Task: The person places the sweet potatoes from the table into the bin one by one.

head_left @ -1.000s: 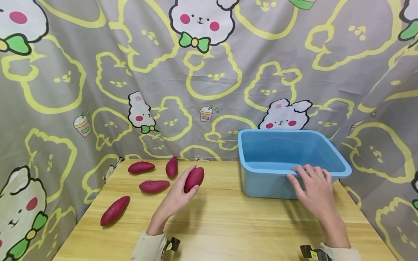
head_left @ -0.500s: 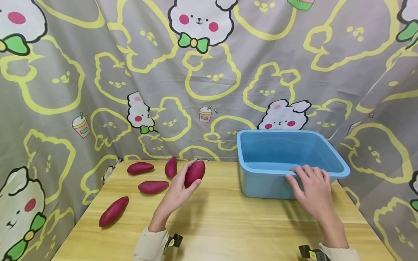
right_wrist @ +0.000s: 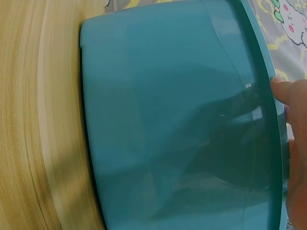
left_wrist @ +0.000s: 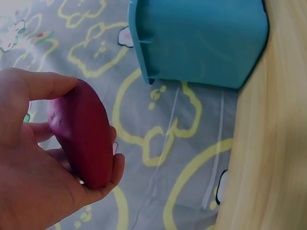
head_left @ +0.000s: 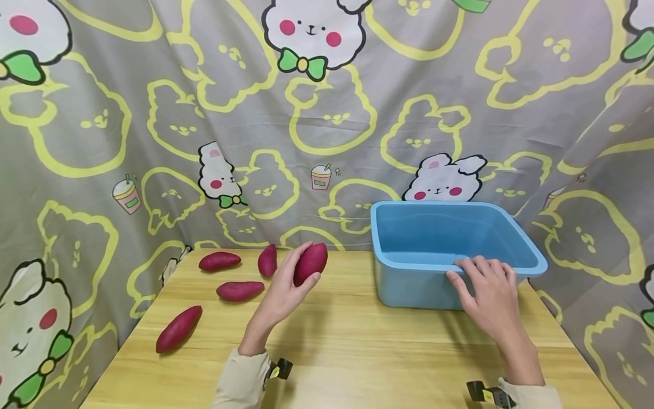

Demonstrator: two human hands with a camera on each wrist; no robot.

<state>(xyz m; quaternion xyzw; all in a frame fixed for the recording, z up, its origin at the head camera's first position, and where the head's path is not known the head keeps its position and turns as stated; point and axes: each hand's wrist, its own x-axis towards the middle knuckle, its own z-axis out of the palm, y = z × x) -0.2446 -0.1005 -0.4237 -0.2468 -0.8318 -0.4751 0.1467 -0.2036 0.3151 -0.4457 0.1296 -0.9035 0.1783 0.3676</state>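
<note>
A purple-red sweet potato [head_left: 311, 264] is gripped in my left hand [head_left: 283, 292], raised above the table. In the left wrist view, the thumb and fingers wrap round the sweet potato [left_wrist: 84, 134] from either side. My right hand [head_left: 491, 298] holds the near rim of a blue plastic bin [head_left: 424, 287], its fingers hooked over the edge and its thumb outside. Parts of those fingers are hidden behind the rim in the right wrist view, where the bin's side wall [right_wrist: 168, 120] fills most of the picture. The visible part of the bin's inside holds nothing.
Several more sweet potatoes lie on the left of the wooden table [head_left: 357, 352]: one at the front [head_left: 179, 329], others farther back, such as the middle one [head_left: 240, 291]. A patterned grey curtain [head_left: 337, 130] hangs behind the table and on both sides.
My left hand has lifted the sweet potato a little and carried it slightly to the right. The right hand and the bin have stayed in place.
</note>
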